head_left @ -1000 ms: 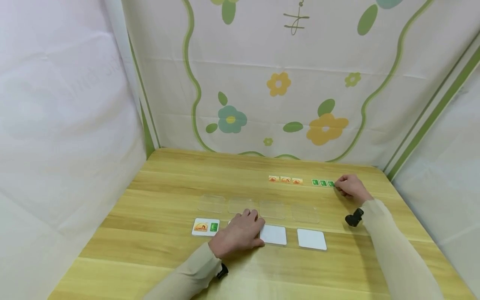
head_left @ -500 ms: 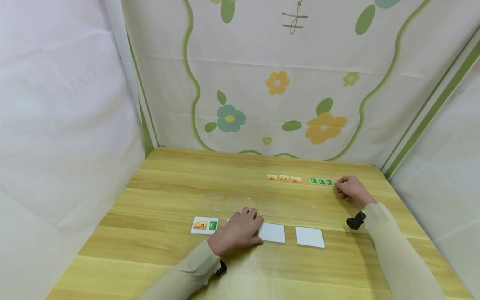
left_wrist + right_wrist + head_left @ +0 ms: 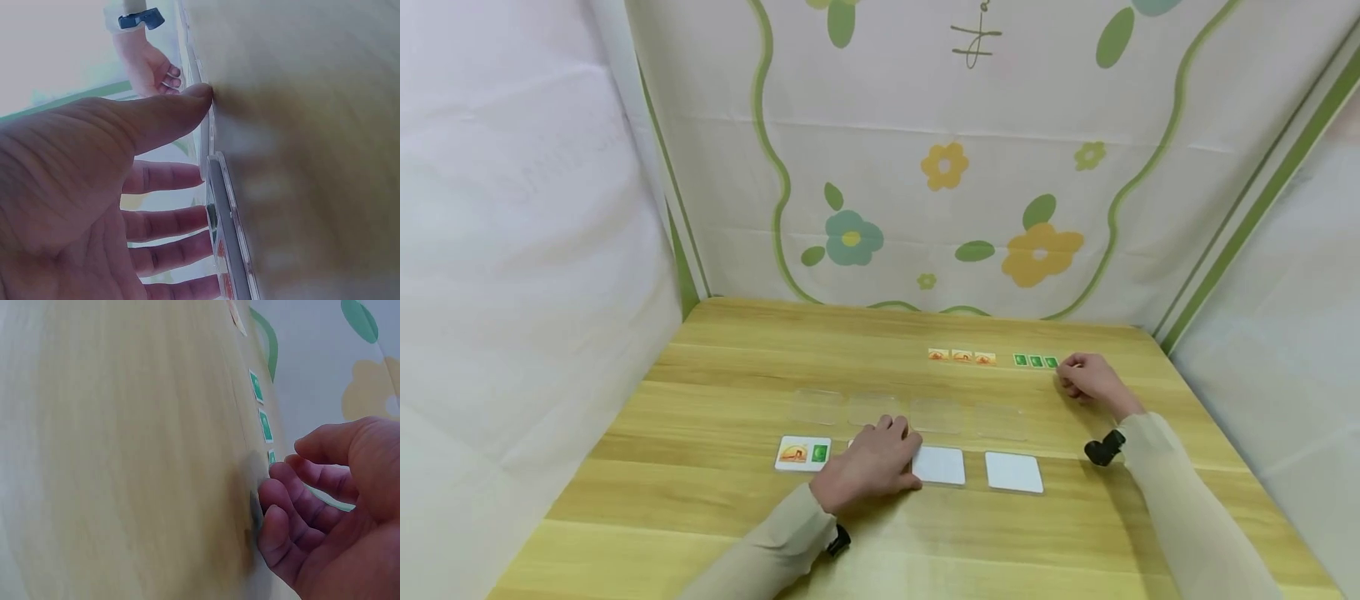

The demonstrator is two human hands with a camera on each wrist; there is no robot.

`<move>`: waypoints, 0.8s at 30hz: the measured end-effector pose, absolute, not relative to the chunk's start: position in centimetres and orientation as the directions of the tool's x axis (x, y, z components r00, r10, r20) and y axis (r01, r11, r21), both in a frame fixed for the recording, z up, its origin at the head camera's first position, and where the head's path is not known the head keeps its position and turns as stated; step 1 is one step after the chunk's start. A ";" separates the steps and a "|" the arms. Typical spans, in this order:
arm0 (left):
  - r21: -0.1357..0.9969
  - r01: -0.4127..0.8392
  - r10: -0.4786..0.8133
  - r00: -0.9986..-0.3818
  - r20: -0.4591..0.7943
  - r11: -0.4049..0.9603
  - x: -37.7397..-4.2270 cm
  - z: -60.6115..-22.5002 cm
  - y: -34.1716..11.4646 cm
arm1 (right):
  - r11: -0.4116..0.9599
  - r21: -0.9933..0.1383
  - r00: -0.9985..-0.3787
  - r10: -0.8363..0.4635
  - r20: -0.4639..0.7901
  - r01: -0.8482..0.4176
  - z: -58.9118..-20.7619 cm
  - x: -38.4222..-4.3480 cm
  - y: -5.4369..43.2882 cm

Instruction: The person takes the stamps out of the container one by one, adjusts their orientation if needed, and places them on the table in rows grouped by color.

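My left hand (image 3: 871,460) lies over the second card in the front row and hides most of it. In the left wrist view its fingers are mostly straight against a card (image 3: 232,250) with green and orange-red pictures; the thumb (image 3: 169,115) reaches to the neighbouring card's edge. The front row's leftmost card (image 3: 803,453) bears an orange picture and a green one. Two white cards (image 3: 940,466) lie to the right. My right hand (image 3: 1092,379), fingers loosely curled, is at the right end of three small green picture pieces (image 3: 1036,361). Nothing shows between its thumb and forefinger.
Three orange picture pieces (image 3: 962,356) lie in a row left of the green ones. Several clear plates (image 3: 936,415) lie flat between them and the cards. A flower-patterned curtain (image 3: 940,217) hangs behind the wooden table (image 3: 647,467), with white cloth on both sides.
The head view has shifted slightly, moving the table's things a little left in it. Both hands keep nearly the same places beside the cards and the green pieces.
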State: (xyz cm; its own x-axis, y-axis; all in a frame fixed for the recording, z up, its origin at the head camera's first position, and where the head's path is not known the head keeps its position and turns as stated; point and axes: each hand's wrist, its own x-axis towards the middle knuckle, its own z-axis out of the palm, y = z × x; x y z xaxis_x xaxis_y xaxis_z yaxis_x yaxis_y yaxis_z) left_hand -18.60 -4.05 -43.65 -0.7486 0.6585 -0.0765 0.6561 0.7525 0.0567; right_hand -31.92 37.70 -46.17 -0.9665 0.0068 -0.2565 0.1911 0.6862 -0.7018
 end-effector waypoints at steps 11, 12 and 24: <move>0.028 0.674 0.674 -0.735 -0.074 0.738 -18.8 -43.9 -4.0 | 0.545 -0.821 -0.971 -0.049 -0.235 0.171 -44.3 -30.8 35.3; 0.030 0.676 0.676 -0.733 -0.076 0.736 -18.8 -43.9 -3.9 | 0.537 -0.827 -0.971 -0.051 -0.232 0.169 -44.2 -30.6 35.1; 0.046 0.641 0.642 -0.760 -0.107 0.766 -18.9 -43.3 -4.3 | 0.552 -0.831 -0.978 -0.125 -0.164 0.069 -42.2 -29.0 31.9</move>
